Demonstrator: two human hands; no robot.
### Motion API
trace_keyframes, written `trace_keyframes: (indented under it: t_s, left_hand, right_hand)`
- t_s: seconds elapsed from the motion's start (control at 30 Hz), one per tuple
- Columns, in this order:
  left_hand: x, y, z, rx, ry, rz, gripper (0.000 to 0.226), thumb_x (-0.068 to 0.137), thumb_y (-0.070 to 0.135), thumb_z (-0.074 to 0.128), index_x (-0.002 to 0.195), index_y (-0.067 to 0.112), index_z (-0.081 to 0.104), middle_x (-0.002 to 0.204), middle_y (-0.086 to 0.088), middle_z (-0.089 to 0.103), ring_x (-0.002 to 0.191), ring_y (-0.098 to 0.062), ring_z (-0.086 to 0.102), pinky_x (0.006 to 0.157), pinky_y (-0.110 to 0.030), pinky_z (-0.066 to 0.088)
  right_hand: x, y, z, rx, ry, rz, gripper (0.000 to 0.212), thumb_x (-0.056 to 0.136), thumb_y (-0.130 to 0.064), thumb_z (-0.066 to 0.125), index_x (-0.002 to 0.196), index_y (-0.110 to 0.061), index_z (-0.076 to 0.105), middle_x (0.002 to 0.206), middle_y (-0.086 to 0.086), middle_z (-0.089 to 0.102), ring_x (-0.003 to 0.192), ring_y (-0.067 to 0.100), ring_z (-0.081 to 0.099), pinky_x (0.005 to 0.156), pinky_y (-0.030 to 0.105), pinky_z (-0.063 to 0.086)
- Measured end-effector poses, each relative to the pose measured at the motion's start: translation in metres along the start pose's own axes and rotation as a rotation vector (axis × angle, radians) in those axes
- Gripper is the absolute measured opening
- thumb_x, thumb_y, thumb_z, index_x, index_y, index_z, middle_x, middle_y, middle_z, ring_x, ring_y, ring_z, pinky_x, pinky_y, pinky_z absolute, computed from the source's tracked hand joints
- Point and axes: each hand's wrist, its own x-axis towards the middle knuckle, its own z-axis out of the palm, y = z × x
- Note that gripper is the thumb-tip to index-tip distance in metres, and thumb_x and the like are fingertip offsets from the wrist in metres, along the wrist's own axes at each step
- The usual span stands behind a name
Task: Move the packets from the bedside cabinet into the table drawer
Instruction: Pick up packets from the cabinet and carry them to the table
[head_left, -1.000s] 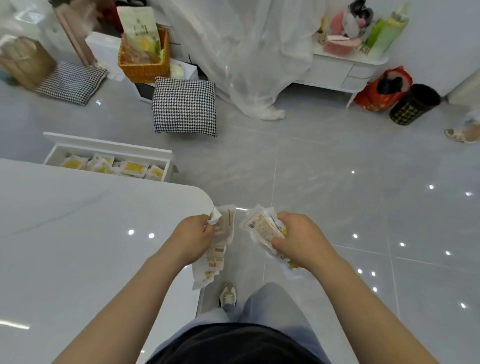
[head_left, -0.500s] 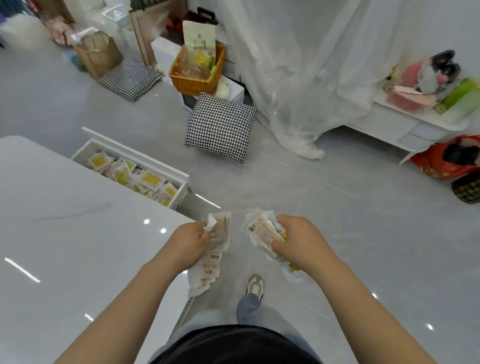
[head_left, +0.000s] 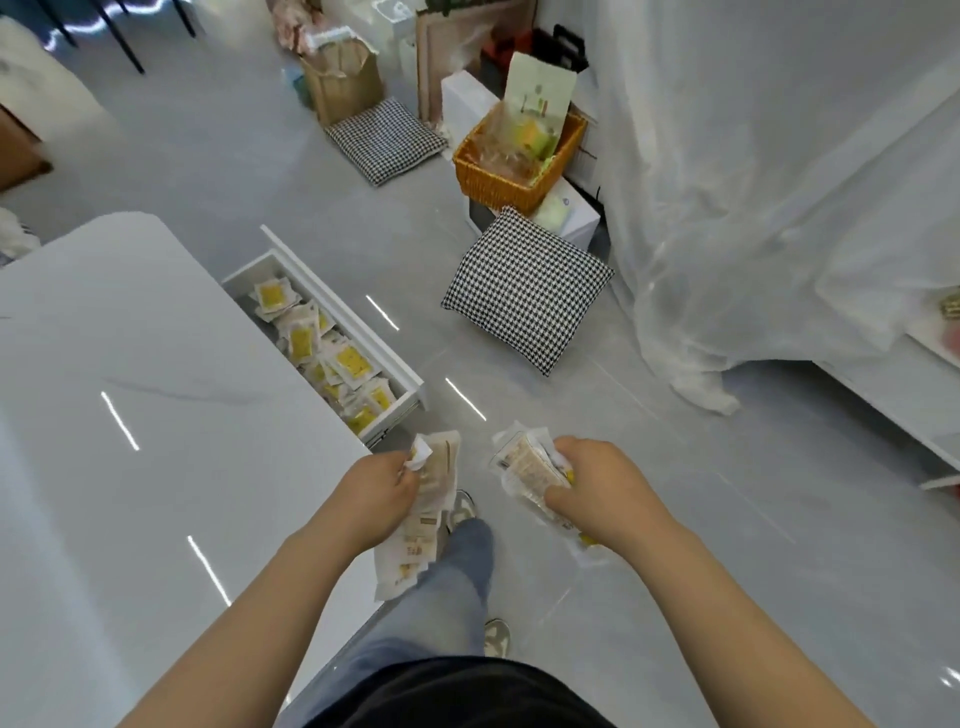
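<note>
Glossy white surface (head_left: 156, 415) spreads left of both grips; its open drawer (head_left: 363, 338), ahead of them, holds crinkly yellow-and-white packets (head_left: 332, 353). Left grip (head_left: 376, 499) is closed around a hanging packet bunch (head_left: 421, 519), right grip (head_left: 597, 493) around another crumpled bundle (head_left: 524, 462)

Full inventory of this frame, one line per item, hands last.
table: one, glossy white, left.
drawer: one, white, open at the table's far side.
packets in drawer: many, white and yellow.
cushions: two, black-and-white houndstooth, on floor; near, far.
basket: one, orange wicker, centre back.
paper bag: one, brown, back.
sheet: one, white translucent, draped right.
left-hand packets: a bunch, white and yellow.
right-hand packets: a bunch, same colours.
left hand: closed on packets.
right hand: closed on packets.
</note>
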Motion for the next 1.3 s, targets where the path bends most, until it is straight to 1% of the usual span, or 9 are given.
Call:
trace_keyframes:
  t_s: [0.1, 0.27, 0.47, 0.6, 0.73, 0.83, 0.9, 1.07, 1.3]
  left_hand:
    - [0.033, 0.006, -0.015, -0.027, 0.025, -0.027, 0.029, 0.098, 0.019, 0.034, 0.082, 0.006, 0.053, 0.09, -0.011, 0.061, 0.081, -0.024, 0.053, 0.067, -0.029, 0.039]
    - [0.078, 0.019, -0.05, -0.085, 0.067, -0.044, 0.025, 0.099, 0.017, 0.033, 0.094, 0.009, 0.055, 0.088, -0.005, 0.053, 0.081, -0.02, 0.048, 0.069, -0.025, 0.034]
    - [0.12, 0.021, -0.085, -0.145, 0.093, -0.131, 0.037, 0.098, 0.017, 0.034, 0.061, 0.017, 0.037, 0.068, 0.001, 0.046, 0.07, -0.019, 0.045, 0.056, -0.027, 0.031]
    - [0.146, 0.023, -0.103, -0.223, 0.122, -0.2, 0.036, 0.098, 0.018, 0.035, 0.062, 0.018, 0.039, 0.072, -0.003, 0.05, 0.075, -0.022, 0.047, 0.064, -0.029, 0.034]
    - [0.175, 0.028, -0.119, -0.311, 0.187, -0.284, 0.035, 0.101, 0.029, 0.033, 0.082, 0.011, 0.056, 0.092, -0.009, 0.063, 0.088, -0.025, 0.058, 0.079, -0.032, 0.047]
    - [0.198, 0.034, -0.131, -0.335, 0.22, -0.357, 0.036, 0.1, 0.027, 0.033, 0.082, 0.008, 0.056, 0.092, -0.009, 0.063, 0.087, -0.026, 0.058, 0.08, -0.034, 0.048]
    - [0.213, 0.04, -0.139, -0.352, 0.243, -0.407, 0.033, 0.1, 0.024, 0.033, 0.075, 0.012, 0.051, 0.09, -0.009, 0.061, 0.086, -0.026, 0.056, 0.078, -0.033, 0.046]
    - [0.244, 0.062, -0.154, -0.422, 0.336, -0.529, 0.034, 0.099, 0.019, 0.034, 0.066, 0.015, 0.044, 0.074, -0.003, 0.052, 0.071, -0.019, 0.049, 0.057, -0.024, 0.035]
    - [0.259, 0.067, -0.159, -0.506, 0.446, -0.705, 0.036, 0.099, 0.021, 0.034, 0.082, 0.0, 0.058, 0.082, -0.011, 0.061, 0.071, -0.02, 0.054, 0.061, -0.028, 0.041]
  right_hand:
    - [0.041, -0.01, -0.019, -0.037, -0.031, -0.038, 0.031, 0.076, -0.011, 0.057, 0.062, -0.021, 0.031, 0.059, -0.007, 0.038, 0.05, 0.008, 0.035, 0.045, 0.022, 0.021]
    - [0.108, -0.03, -0.048, -0.083, -0.099, -0.09, 0.028, 0.078, -0.012, 0.056, 0.063, -0.021, 0.034, 0.061, -0.007, 0.04, 0.053, 0.008, 0.038, 0.045, 0.021, 0.023]
    - [0.175, -0.057, -0.072, -0.095, -0.167, -0.18, 0.005, 0.079, -0.016, 0.058, 0.082, -0.016, 0.054, 0.068, -0.007, 0.049, 0.064, 0.013, 0.05, 0.047, 0.021, 0.032]
    - [0.222, -0.074, -0.088, -0.154, -0.21, -0.251, 0.014, 0.079, -0.016, 0.058, 0.074, -0.021, 0.046, 0.068, -0.008, 0.046, 0.065, 0.014, 0.048, 0.047, 0.021, 0.03]
    - [0.277, -0.093, -0.107, -0.215, -0.249, -0.326, 0.018, 0.078, -0.015, 0.059, 0.069, -0.018, 0.043, 0.069, -0.002, 0.051, 0.065, 0.016, 0.05, 0.053, 0.027, 0.036]
    - [0.318, -0.108, -0.126, -0.256, -0.297, -0.436, 0.033, 0.08, -0.014, 0.059, 0.063, -0.027, 0.034, 0.064, -0.008, 0.044, 0.058, 0.009, 0.043, 0.047, 0.02, 0.029]
    - [0.345, -0.118, -0.14, -0.253, -0.332, -0.5, 0.036, 0.081, -0.013, 0.059, 0.063, -0.029, 0.032, 0.064, -0.009, 0.042, 0.057, 0.007, 0.042, 0.047, 0.018, 0.027]
    - [0.402, -0.137, -0.168, -0.277, -0.412, -0.607, 0.013, 0.082, -0.012, 0.059, 0.075, -0.019, 0.049, 0.072, -0.004, 0.053, 0.069, 0.016, 0.055, 0.055, 0.025, 0.04]
    - [0.463, -0.172, -0.17, -0.371, -0.495, -0.765, 0.036, 0.083, -0.013, 0.059, 0.06, -0.026, 0.035, 0.062, -0.01, 0.042, 0.056, 0.004, 0.04, 0.046, 0.016, 0.027]
